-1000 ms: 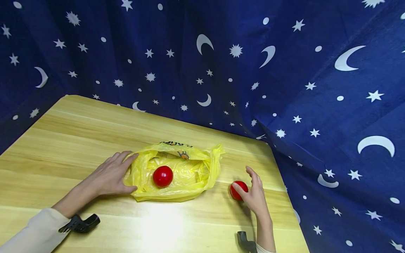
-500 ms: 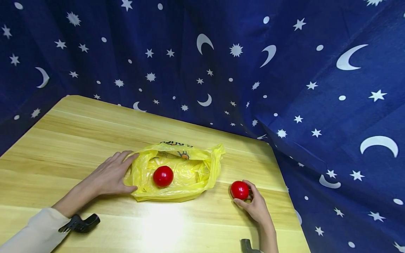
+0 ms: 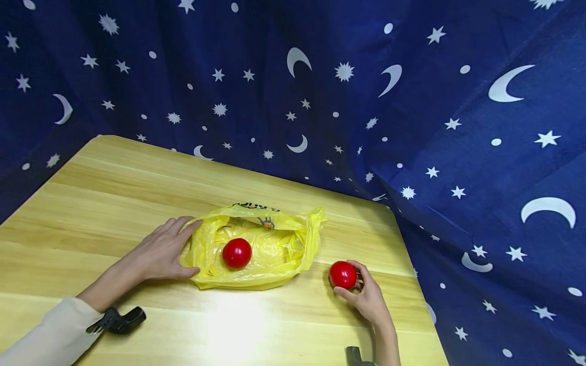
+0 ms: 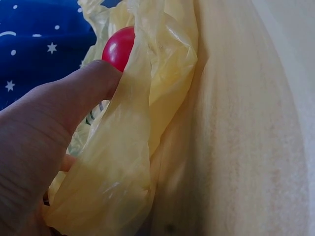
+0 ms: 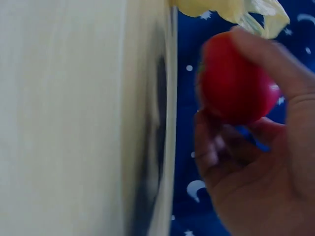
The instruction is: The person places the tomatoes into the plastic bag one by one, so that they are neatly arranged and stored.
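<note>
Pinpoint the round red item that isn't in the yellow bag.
In the head view, the round red item is in the right hand's grip, to the right of the yellow bag.

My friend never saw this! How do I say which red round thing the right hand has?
Find the wooden table by the blue cloth with white moons. Right of the yellow bag is the right hand. It grips the red round thing you want; the other red one sits inside the bag.
</note>
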Motion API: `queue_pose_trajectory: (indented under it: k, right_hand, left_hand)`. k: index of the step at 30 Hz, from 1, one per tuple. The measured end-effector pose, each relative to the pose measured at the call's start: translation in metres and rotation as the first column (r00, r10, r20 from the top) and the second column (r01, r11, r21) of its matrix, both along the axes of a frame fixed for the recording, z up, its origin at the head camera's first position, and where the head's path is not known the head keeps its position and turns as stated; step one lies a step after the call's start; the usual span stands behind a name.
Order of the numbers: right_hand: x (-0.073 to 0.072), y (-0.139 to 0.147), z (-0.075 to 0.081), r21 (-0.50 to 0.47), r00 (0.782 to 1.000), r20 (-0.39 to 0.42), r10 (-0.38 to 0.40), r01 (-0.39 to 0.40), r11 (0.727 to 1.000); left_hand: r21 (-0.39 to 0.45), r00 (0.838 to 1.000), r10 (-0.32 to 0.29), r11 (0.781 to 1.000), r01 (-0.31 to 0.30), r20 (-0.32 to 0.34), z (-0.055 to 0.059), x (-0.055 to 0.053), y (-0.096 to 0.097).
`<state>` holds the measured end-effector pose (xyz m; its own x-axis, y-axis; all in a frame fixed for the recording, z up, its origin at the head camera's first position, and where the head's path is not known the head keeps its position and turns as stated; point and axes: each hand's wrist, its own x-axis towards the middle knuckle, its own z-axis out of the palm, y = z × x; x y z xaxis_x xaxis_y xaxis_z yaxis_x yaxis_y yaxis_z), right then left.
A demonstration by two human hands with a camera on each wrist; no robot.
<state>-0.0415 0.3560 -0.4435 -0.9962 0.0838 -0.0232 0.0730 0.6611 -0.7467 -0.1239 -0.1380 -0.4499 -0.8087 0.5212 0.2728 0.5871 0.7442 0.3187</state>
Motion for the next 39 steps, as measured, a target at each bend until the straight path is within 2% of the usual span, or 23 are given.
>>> queue_pose_trajectory:
  k: [6,13,21,24,28,32,35,39]
  right_hand:
    - [0.002,-0.017,0.018,0.027,0.996,-0.079,0.044,-0.042,0.999]
    - [0.01,-0.052,0.064,0.015,0.986,-0.123,0.111,-0.11,0.994]
    - [0.002,-0.048,0.052,0.03,0.966,-0.197,0.166,-0.163,0.986]
    - [0.0,-0.056,0.056,0.023,0.959,-0.209,0.192,-0.191,0.981]
    - [-0.008,-0.072,0.065,0.026,0.95,-0.216,0.227,-0.226,0.974]
    - [-0.017,-0.093,0.07,0.054,0.929,-0.236,0.284,-0.279,0.959]
    - [-0.025,-0.112,0.07,0.078,0.91,-0.25,0.331,-0.322,0.943]
    - [-0.034,-0.136,0.065,0.114,0.897,-0.235,0.375,-0.358,0.927]
  left_hand:
    - [0.007,1.0,0.0,1.0,0.0,-0.002,0.001,0.001,0.0]
    - [-0.005,1.0,0.007,1.0,-0.007,0.016,0.001,0.001,0.0]
    - [0.002,1.0,-0.001,1.0,0.001,0.01,0.001,-0.001,-0.001]
    - [0.004,1.0,-0.003,1.0,0.003,0.013,0.001,-0.001,-0.001]
    - [-0.001,1.0,-0.003,1.0,0.003,0.016,0.003,-0.002,-0.001]
    - [-0.003,1.0,-0.001,1.0,0.001,0.012,0.004,-0.001,0.0]
    - [-0.001,1.0,-0.003,1.0,0.003,0.007,0.005,0.0,0.0]
    - [0.0,1.0,-0.007,1.0,0.007,0.012,0.005,0.002,0.001]
